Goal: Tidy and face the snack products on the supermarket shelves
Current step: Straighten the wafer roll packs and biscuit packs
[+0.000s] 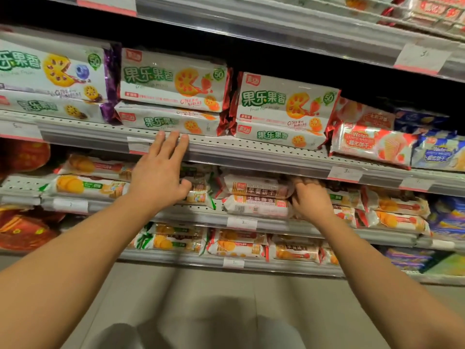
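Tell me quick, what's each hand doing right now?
Left hand: open, straight fingers resting on the shelf edge.
Right hand: fingers curled round the end of the biscuit packs.

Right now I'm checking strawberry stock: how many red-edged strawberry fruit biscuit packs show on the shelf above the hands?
4. Two stacked left: top pack on lower pack. Two stacked right: top pack on lower pack. More may sit hidden behind.
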Tool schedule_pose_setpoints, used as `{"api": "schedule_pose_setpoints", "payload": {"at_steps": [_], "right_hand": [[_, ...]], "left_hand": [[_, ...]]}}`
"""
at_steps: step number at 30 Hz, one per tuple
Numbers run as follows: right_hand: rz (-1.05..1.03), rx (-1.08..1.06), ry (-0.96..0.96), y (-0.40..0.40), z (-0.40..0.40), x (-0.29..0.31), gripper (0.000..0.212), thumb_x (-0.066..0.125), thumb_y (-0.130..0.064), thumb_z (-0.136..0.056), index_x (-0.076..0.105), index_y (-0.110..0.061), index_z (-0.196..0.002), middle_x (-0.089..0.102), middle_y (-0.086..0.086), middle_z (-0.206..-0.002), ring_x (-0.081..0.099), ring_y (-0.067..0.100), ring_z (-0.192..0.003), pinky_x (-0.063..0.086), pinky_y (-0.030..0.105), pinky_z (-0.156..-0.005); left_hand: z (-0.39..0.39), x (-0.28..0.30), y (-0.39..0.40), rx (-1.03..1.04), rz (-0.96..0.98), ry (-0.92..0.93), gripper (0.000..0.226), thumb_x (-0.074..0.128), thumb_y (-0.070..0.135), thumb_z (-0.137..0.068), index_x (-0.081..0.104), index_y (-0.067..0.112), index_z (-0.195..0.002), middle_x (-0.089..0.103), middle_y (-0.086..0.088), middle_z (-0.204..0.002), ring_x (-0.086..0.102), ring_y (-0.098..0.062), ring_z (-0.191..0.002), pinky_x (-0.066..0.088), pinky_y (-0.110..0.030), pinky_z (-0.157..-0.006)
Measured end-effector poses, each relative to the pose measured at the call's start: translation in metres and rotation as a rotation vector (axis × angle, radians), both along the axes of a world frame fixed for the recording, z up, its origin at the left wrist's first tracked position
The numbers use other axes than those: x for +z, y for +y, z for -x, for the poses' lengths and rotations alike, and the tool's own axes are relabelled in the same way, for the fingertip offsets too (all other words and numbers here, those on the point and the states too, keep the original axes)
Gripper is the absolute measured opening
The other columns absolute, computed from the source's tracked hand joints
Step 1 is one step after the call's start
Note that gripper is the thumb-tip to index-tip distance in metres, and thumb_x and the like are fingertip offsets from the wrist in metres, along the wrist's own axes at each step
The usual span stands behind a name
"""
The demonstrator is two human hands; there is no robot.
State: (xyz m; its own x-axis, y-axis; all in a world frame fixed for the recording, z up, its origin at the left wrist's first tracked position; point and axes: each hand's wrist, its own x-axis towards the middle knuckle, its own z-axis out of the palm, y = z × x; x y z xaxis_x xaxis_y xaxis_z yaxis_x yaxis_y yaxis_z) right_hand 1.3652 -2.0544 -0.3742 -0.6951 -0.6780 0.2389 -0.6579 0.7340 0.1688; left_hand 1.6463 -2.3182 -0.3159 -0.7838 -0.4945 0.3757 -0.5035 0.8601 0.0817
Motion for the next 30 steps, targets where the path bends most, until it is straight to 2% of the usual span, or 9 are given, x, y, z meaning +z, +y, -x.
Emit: {"api": "schedule_pose_setpoints", "payload": {"at_steps": [3, 6, 8, 12, 15, 17, 22, 25, 30], "right_hand": [[-0.066, -0.204, -0.135, 0.036, 0.031, 0.001, 0.046, 0.065, -0.031, -0.085, 0.058, -0.010, -0.125, 0.066, 0.020, -0.118, 0.062, 0.041, -0.108, 0.052, 0.047, -0.092], [-0.080, -0.289, -0.281, 0.050, 0.051, -0.005, 0.069, 0.071, -0.034, -0.080, 0.046, -0.016, -0.142, 0.051, 0.016, -0.145, 0.048, 0.042, -0.131, 0.049, 0.050, -0.099], [-0.080, -0.290, -0.237, 0.052, 0.061, -0.010, 0.074, 0.073, -0.033, -0.078, 0.043, -0.021, -0.145, 0.047, 0.014, -0.149, 0.047, 0.042, -0.132, 0.050, 0.049, -0.099], [-0.131, -0.250, -0.113, 0.051, 0.064, -0.010, 0.063, 0.072, -0.032, -0.077, 0.052, -0.019, -0.135, 0.061, 0.016, -0.127, 0.061, 0.039, -0.110, 0.055, 0.048, -0.092], [-0.082, -0.235, -0.073, 0.058, 0.062, -0.011, 0.076, 0.077, -0.031, -0.078, 0.042, -0.017, -0.143, 0.055, 0.018, -0.138, 0.055, 0.042, -0.122, 0.050, 0.048, -0.097], [-0.039, -0.173, -0.014, 0.067, 0.051, -0.009, 0.074, 0.080, -0.032, -0.077, 0.044, -0.012, -0.138, 0.062, 0.020, -0.127, 0.058, 0.042, -0.116, 0.049, 0.048, -0.093], [0.290, 0.073, 0.094, 0.093, -0.010, -0.024, 0.062, 0.087, -0.027, -0.073, 0.057, -0.009, -0.124, 0.064, 0.012, -0.110, 0.056, 0.032, -0.099, 0.049, 0.045, -0.084], [0.491, 0.142, -0.146, 0.092, -0.063, -0.038, 0.064, 0.085, -0.038, -0.078, 0.057, -0.014, -0.131, 0.065, 0.001, -0.113, 0.058, 0.020, -0.100, 0.047, 0.034, -0.083], [0.761, 0.139, -0.610, 0.051, -0.154, -0.024, 0.058, 0.073, -0.061, -0.080, 0.052, -0.045, -0.131, 0.061, -0.034, -0.108, 0.056, -0.021, -0.099, 0.039, 0.007, -0.080]], "left_hand": [[0.001, -0.004, 0.000, 0.010, 0.005, 0.019, 0.098, 0.060, 0.044, -0.089, 0.001, 0.023, -0.164, -0.002, -0.001, -0.172, -0.007, -0.026, -0.158, 0.044, -0.053, -0.110], [0.003, -0.009, 0.001, 0.018, 0.018, 0.029, 0.099, 0.063, 0.043, -0.086, 0.005, 0.021, -0.164, 0.003, -0.004, -0.172, -0.003, -0.028, -0.158, 0.049, -0.054, -0.105], [0.004, -0.010, 0.001, 0.022, 0.022, 0.034, 0.099, 0.064, 0.042, -0.085, 0.008, 0.020, -0.164, 0.006, -0.004, -0.172, -0.002, -0.029, -0.158, 0.051, -0.056, -0.102], [0.004, -0.011, 0.001, 0.027, 0.028, 0.041, 0.099, 0.066, 0.040, -0.085, 0.010, 0.020, -0.164, 0.009, -0.004, -0.171, 0.000, -0.028, -0.158, 0.051, -0.056, -0.097], [0.004, -0.012, 0.001, 0.026, 0.044, 0.052, 0.099, 0.067, 0.039, -0.084, 0.011, 0.020, -0.163, 0.010, -0.005, -0.171, 0.002, -0.029, -0.158, 0.052, -0.056, -0.095], [0.005, -0.013, 0.002, 0.041, 0.045, 0.044, 0.098, 0.066, 0.040, -0.085, 0.010, 0.019, -0.163, 0.010, -0.006, -0.171, 0.002, -0.030, -0.158, 0.052, -0.055, -0.096], [0.009, -0.014, 0.002, 0.034, 0.038, 0.069, 0.095, 0.065, 0.038, -0.086, 0.013, 0.017, -0.162, 0.013, -0.009, -0.169, 0.005, -0.034, -0.157, 0.052, -0.056, -0.098], [0.009, -0.016, 0.003, 0.027, 0.042, 0.086, 0.094, 0.065, 0.037, -0.085, 0.016, 0.015, -0.162, 0.015, -0.012, -0.169, 0.007, -0.036, -0.156, 0.051, -0.057, -0.099], [0.013, -0.017, 0.002, 0.022, 0.048, 0.103, 0.093, 0.061, 0.040, -0.087, 0.014, 0.011, -0.162, 0.014, -0.016, -0.168, 0.006, -0.040, -0.156, 0.032, -0.056, -0.119]]}}
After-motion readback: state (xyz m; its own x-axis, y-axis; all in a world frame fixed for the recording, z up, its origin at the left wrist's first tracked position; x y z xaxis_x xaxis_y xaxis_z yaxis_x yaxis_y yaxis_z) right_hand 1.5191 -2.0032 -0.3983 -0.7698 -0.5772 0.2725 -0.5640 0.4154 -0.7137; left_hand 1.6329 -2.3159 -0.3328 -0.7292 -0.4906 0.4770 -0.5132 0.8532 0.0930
